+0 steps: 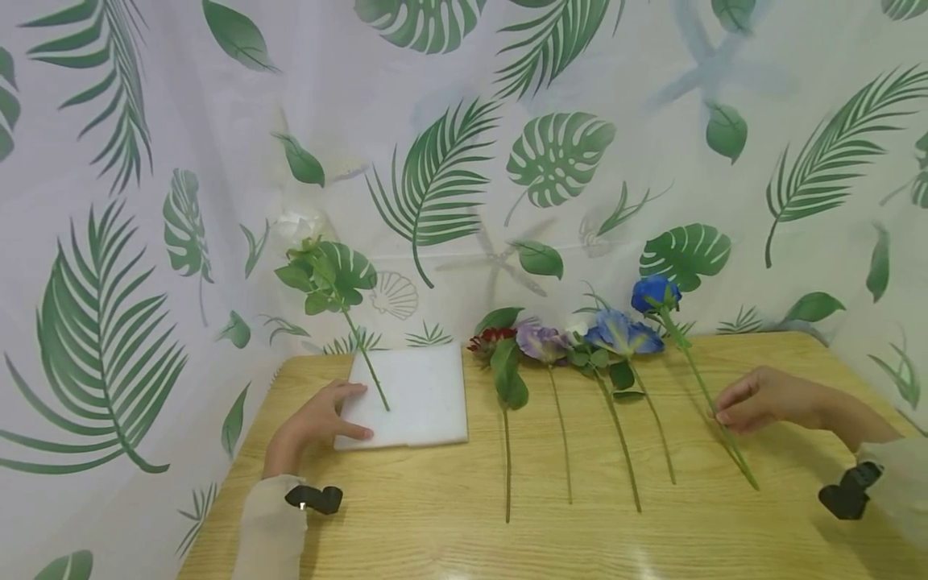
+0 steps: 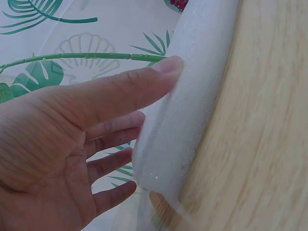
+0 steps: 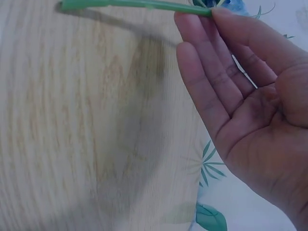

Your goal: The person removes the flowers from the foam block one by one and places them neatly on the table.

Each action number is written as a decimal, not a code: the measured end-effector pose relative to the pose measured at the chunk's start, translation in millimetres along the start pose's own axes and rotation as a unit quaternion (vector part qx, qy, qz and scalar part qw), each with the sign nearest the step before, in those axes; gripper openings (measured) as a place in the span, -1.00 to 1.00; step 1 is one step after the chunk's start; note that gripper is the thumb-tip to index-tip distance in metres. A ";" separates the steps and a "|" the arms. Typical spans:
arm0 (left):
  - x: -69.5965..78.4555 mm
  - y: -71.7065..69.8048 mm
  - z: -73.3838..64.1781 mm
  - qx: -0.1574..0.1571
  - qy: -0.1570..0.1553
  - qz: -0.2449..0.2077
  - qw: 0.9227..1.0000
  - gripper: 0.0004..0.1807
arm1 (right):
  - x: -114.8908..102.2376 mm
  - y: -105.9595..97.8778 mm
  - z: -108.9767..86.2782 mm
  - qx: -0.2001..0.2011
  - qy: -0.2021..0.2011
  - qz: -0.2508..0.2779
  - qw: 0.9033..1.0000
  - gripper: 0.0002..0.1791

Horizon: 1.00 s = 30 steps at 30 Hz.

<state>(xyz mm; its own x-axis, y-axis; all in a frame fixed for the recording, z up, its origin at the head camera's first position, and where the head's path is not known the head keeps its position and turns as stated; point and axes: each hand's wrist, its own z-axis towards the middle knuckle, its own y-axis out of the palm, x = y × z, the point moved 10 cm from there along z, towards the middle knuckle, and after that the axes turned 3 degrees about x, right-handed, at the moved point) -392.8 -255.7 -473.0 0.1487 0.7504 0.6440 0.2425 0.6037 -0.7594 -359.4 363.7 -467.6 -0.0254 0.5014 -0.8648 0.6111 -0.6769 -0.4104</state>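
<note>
A white foam block (image 1: 428, 403) lies flat at the left of the table. My left hand (image 1: 324, 419) rests at its left edge, thumb and fingers spread and fairly straight; in the left wrist view the thumb tip presses against the foam (image 2: 192, 96). A white rose (image 1: 300, 229) with green leaves stands in the block, tilted to the left. At the right, my right hand (image 1: 764, 403) pinches the green stem (image 3: 139, 5) of a deep blue rose (image 1: 655, 294) between thumb and fingertips. The rose leans left, its bloom away from me, with the other fingers loosely extended.
Between the hands several flowers lie side by side on the wooden table (image 1: 435, 515): a red one (image 1: 493, 342), a purple one (image 1: 542, 342), a partly covered white one (image 1: 580, 326) and a light blue one (image 1: 625, 334). A leaf-printed cloth (image 1: 464, 72) hangs behind.
</note>
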 end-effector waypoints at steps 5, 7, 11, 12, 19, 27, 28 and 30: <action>-0.4 0.2 -0.8 0.001 -0.003 -0.003 1.000 -0.04 | 4.8 2.7 1.2 -0.005 0.014 0.003 1.000 -0.62; -0.3 0.1 -1.1 0.002 -0.005 -0.001 1.000 -0.04 | 6.9 3.6 2.2 -0.009 0.018 0.004 1.000 -0.61; 0.4 -0.3 -1.1 0.004 -0.006 0.002 1.000 -0.04 | 10.5 5.2 4.5 -0.017 0.017 0.001 1.000 -0.64; 0.5 -0.3 -1.1 0.004 -0.006 0.003 1.000 -0.04 | 11.3 5.7 5.1 -0.018 0.018 0.001 1.000 -0.64; 2.3 -0.6 -1.9 0.007 -0.001 0.006 1.000 -0.05 | 13.4 12.4 7.0 -0.021 0.033 0.015 0.999 -0.62; 2.0 -0.9 -2.8 0.007 -0.008 0.009 1.000 -0.05 | 20.3 13.9 10.8 -0.006 0.051 -0.001 0.999 -0.65; 1.8 -0.9 -3.0 0.007 -0.009 0.008 1.000 -0.05 | 21.1 14.1 11.5 -0.005 0.052 -0.002 0.999 -0.66; 1.2 -0.7 -3.1 0.006 -0.011 0.008 1.000 -0.05 | 22.8 14.6 12.5 -0.004 0.056 -0.004 0.998 -0.66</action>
<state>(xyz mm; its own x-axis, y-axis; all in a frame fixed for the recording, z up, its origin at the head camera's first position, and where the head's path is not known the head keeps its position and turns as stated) -389.8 -256.1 -471.5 0.1315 0.7650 0.6305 0.2286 0.5954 -0.7702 -361.0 358.6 -496.9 0.0582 0.5635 -0.8240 0.6181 -0.6685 -0.4135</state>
